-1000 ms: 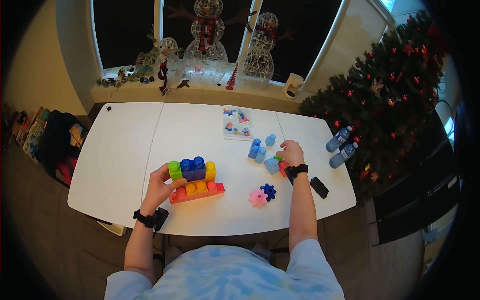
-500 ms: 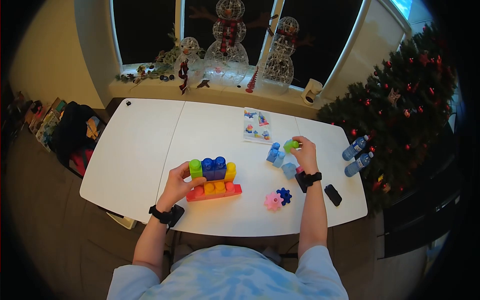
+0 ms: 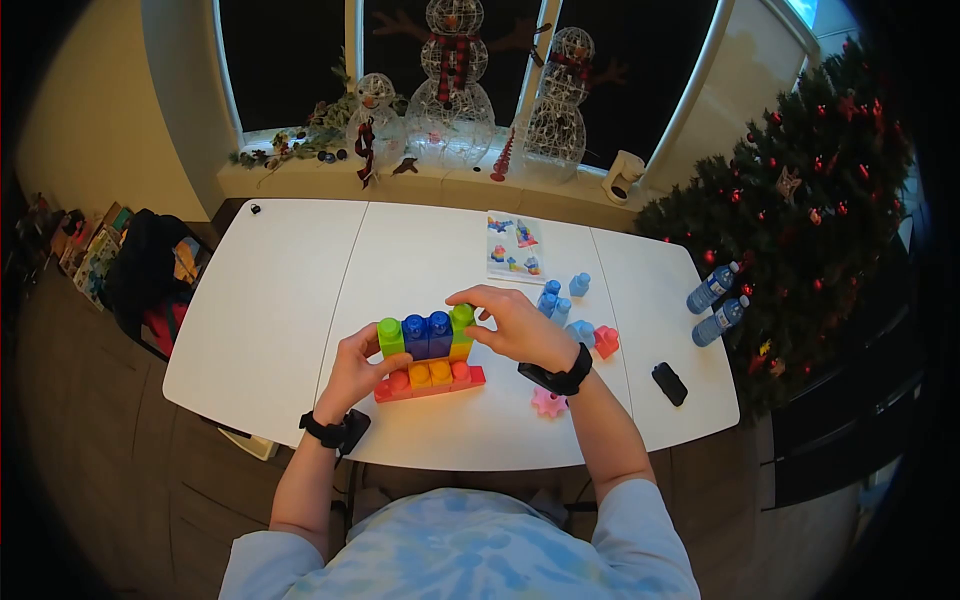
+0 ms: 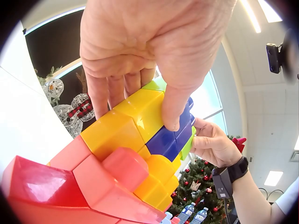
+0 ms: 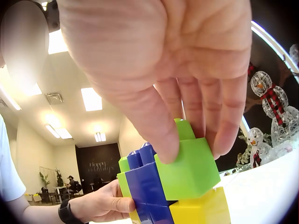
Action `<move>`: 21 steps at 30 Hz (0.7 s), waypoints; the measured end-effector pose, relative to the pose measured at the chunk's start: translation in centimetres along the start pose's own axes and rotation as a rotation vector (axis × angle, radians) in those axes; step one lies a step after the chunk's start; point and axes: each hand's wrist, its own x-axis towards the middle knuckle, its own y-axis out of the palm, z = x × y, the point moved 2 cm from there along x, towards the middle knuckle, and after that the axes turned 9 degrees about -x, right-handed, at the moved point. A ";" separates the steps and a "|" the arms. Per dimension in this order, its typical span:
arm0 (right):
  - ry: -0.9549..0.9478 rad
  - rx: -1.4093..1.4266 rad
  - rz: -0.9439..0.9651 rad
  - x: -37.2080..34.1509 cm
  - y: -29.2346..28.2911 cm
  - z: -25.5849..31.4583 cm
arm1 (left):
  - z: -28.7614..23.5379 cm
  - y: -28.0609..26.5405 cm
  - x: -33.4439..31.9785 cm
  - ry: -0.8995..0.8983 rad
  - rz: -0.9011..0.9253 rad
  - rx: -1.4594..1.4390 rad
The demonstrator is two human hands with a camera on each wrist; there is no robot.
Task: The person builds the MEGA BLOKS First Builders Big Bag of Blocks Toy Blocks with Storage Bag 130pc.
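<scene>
A toy building-block structure stands on the white table (image 3: 270, 320), with red blocks (image 3: 432, 388) along its base, orange-yellow ones above and blue blocks (image 3: 427, 340) near the top. My left hand (image 3: 354, 368) grips its left end, fingers behind and thumb in front, beside a green block (image 3: 390, 338). At the opposite top corner my right hand (image 3: 522, 326) pinches another green block (image 5: 189, 168) between thumb and fingers. That block sits right over a yellow block (image 5: 201, 207), beside the blue ones.
Light-blue blocks (image 3: 553, 303) and a red block (image 3: 606, 341) lie to the right. A pink gear (image 3: 549, 402) is partly under my right forearm. A picture sheet (image 3: 515, 248), a black phone-like object (image 3: 669, 384) and two water bottles (image 3: 720, 320) are farther out.
My right hand picked up a green block from the loose pieces and carried it left to the structure's top right corner. The left hand kept its grip on the structure.
</scene>
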 end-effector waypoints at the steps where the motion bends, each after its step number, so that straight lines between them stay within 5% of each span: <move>1: 0.001 0.001 0.001 0.0 0.0 0.0 | 0.1 0.0 0.0 0.010 0.003 -0.005; 21: 0.030 -0.059 -0.117 -2.7 -0.3 -1.0 | -0.1 0.0 0.0 0.008 0.016 0.018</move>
